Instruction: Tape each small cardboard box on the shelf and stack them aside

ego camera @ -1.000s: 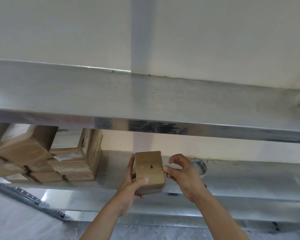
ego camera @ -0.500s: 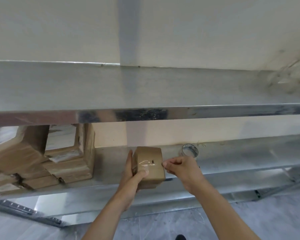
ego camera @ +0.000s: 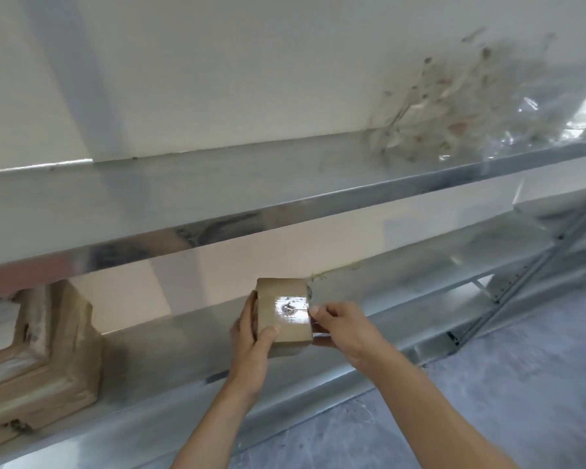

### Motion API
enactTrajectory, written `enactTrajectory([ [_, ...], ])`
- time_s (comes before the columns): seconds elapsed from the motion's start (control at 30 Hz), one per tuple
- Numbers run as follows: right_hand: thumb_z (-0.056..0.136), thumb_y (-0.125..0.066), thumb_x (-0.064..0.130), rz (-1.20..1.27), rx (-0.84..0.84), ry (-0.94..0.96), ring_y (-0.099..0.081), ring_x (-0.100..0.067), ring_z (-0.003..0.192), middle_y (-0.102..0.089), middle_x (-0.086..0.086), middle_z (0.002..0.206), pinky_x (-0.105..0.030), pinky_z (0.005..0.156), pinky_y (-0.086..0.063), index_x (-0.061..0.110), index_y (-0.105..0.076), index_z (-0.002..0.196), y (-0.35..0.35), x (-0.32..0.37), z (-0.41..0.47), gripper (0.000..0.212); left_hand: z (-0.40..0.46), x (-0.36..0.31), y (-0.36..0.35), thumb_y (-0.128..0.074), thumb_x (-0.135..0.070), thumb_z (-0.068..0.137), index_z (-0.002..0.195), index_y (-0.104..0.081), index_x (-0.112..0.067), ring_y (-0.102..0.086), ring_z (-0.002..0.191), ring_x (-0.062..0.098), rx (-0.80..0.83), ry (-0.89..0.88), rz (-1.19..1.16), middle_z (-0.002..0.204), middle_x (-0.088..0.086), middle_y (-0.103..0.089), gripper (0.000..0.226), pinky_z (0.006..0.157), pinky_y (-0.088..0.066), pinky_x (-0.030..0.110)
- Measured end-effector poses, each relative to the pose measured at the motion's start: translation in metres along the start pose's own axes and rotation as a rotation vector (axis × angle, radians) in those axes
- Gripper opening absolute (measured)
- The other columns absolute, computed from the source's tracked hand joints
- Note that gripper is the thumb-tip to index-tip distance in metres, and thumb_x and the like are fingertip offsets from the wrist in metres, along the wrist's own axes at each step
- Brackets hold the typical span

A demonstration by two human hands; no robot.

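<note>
A small brown cardboard box is held just above the middle metal shelf. My left hand grips its left side, thumb pressed on the front face. A glossy strip of clear tape lies across the box front. My right hand pinches at the box's right edge, where the tape ends. The tape roll is mostly hidden behind the box; only a sliver shows at its upper right corner.
A pile of taped cardboard boxes fills the left end of the same shelf. An upper shelf overhangs the work area. A crumpled clear plastic wrap with dried stems lies at the upper right. Grey floor lies below right.
The view has swung to the right and tilted. The tape now shows as a wide glossy strip across the box front. Both hands stay on the box.
</note>
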State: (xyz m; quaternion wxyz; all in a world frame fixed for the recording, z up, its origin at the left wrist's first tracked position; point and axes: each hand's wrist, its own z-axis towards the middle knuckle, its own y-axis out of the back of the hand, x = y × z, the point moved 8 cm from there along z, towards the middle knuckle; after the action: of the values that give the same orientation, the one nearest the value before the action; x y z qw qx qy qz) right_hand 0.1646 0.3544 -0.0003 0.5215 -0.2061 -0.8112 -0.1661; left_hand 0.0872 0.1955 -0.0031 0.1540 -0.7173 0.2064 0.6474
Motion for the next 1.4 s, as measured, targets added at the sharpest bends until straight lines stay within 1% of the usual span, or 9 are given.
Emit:
enactTrajectory([
  [0.13, 0.101, -0.059, 0.025, 0.100, -0.208, 0.167, -0.069, -0.009, 0.081, -0.072, -0.003, 0.085, -0.030, 0.073, -0.061, 0.005, -0.066, 0.089, 0.105, 0.010, -0.027, 0.024, 0.006, -0.011, -0.108, -0.057, -0.045, 0.077, 0.146, -0.038, -0.045, -0.035, 0.138, 0.010, 0.020, -0.059, 0.009, 0.147, -0.006, -0.039, 0.071, 0.117, -0.031, 0.038],
  [0.23, 0.099, -0.060, 0.034, 0.073, -0.281, 0.235, -0.067, -0.012, 0.088, -0.071, 0.008, 0.091, -0.034, 0.084, -0.058, 0.020, -0.069, 0.100, 0.192, 0.003, -0.045, 0.017, 0.004, -0.010, -0.206, -0.059, -0.047, 0.081, 0.148, -0.040, -0.044, -0.047, 0.137, 0.017, 0.093, -0.056, -0.011, 0.148, -0.004, -0.049, 0.069, 0.115, -0.039, 0.050],
  [0.33, 0.101, -0.058, 0.033, 0.089, -0.303, 0.239, -0.064, -0.001, 0.085, -0.070, 0.013, 0.090, -0.030, 0.087, -0.054, 0.021, -0.069, 0.106, 0.277, -0.011, -0.055, 0.017, -0.009, -0.028, -0.302, -0.055, -0.033, 0.090, 0.148, -0.043, -0.033, -0.054, 0.128, 0.005, 0.169, -0.119, -0.034, 0.138, -0.013, -0.058, 0.059, 0.108, -0.042, 0.030],
  [0.43, 0.100, -0.060, 0.027, 0.071, -0.324, 0.256, -0.064, 0.001, 0.093, -0.072, 0.007, 0.104, -0.027, 0.090, -0.053, 0.024, -0.066, 0.112, 0.352, -0.019, -0.054, 0.014, -0.017, -0.040, -0.384, -0.044, -0.035, 0.099, 0.152, -0.039, -0.032, -0.048, 0.134, 0.002, 0.241, -0.124, -0.052, 0.146, -0.014, -0.052, 0.053, 0.111, -0.036, 0.024],
  [0.57, 0.096, -0.064, 0.019, 0.051, -0.402, 0.246, -0.061, -0.009, 0.112, -0.062, 0.003, 0.123, -0.032, 0.099, -0.053, 0.028, -0.052, 0.134, 0.437, -0.017, -0.044, 0.040, -0.004, -0.046, -0.468, -0.029, -0.055, 0.097, 0.152, -0.033, -0.047, -0.040, 0.143, 0.006, 0.291, -0.098, -0.025, 0.153, -0.017, -0.045, 0.056, 0.122, -0.027, 0.043],
  [0.87, 0.093, -0.067, 0.030, -0.030, -0.525, 0.229, -0.065, -0.014, 0.106, -0.065, 0.006, 0.114, -0.044, 0.095, -0.055, 0.041, -0.063, 0.117, 0.580, 0.013, 0.021, 0.027, 0.070, -0.044, -0.608, -0.024, -0.054, 0.091, 0.138, -0.052, -0.052, -0.057, 0.120, 0.001, 0.241, 0.024, -0.132, 0.131, -0.019, -0.064, 0.055, 0.101, -0.045, 0.030],
  [0.93, 0.093, -0.067, 0.030, -0.036, -0.572, 0.197, -0.064, -0.015, 0.105, -0.064, 0.006, 0.114, -0.046, 0.095, -0.055, 0.042, -0.063, 0.114, 0.609, 0.021, 0.032, 0.024, 0.091, -0.045, -0.638, -0.024, -0.053, 0.093, 0.137, -0.054, -0.052, -0.057, 0.121, 0.002, 0.274, 0.041, -0.128, 0.130, -0.020, -0.065, 0.053, 0.106, -0.045, 0.034],
  [1.23, 0.093, -0.069, 0.014, -0.097, -0.594, 0.092, -0.063, -0.012, 0.102, -0.063, 0.002, 0.117, -0.030, 0.087, -0.056, 0.030, -0.061, 0.117, 0.703, 0.041, 0.092, 0.030, 0.171, -0.035, -0.739, -0.035, -0.052, 0.096, 0.106, -0.074, -0.038, -0.068, 0.110, 0.016, 0.403, 0.233, -0.199, 0.109, -0.007, -0.076, 0.042, 0.100, -0.052, 0.042],
  [1.4, 0.093, -0.066, 0.024, -0.161, -0.526, 0.035, -0.066, -0.015, 0.100, -0.066, 0.003, 0.112, -0.041, 0.094, -0.056, 0.033, -0.062, 0.117, 0.749, 0.044, 0.144, 0.026, 0.200, -0.028, -0.785, -0.025, -0.037, 0.109, 0.104, -0.064, -0.030, -0.072, 0.082, 0.001, 0.512, 0.413, -0.314, 0.091, -0.013, -0.078, 0.040, 0.084, -0.050, 0.036],
])
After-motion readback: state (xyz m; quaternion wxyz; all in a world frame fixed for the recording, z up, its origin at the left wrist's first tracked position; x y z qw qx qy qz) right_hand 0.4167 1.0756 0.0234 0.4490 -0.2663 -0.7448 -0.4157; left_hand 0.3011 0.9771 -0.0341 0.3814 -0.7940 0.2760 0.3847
